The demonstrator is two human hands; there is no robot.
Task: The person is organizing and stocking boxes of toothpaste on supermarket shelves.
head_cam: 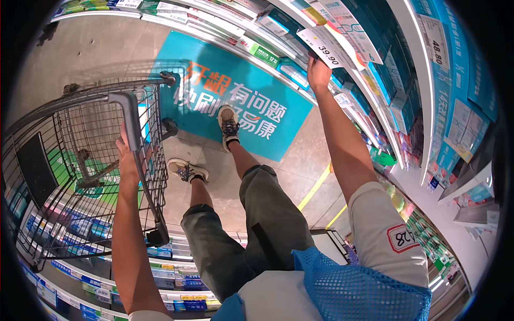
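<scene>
My left hand point(128, 160) is at the near end of a wire shopping cart point(110, 98), beside its dark handle frame. It appears to grip a flat blue-and-white box point(143, 122), seen partly through the wire mesh. On the other side, my right hand point(320, 76) reaches into a shelf of dark teal toothpaste boxes point(277, 24). A hanging price card point(321, 46) covers its fingertips, so what they touch is hidden.
Lit shelves point(257, 48) of boxed goods curve along the far side and right. More stocked shelves point(176, 277) stand at lower left. A teal floor sticker point(257, 108) with writing lies under one shoe point(229, 120). Large blue cartons point(453, 76) fill the right-hand shelf.
</scene>
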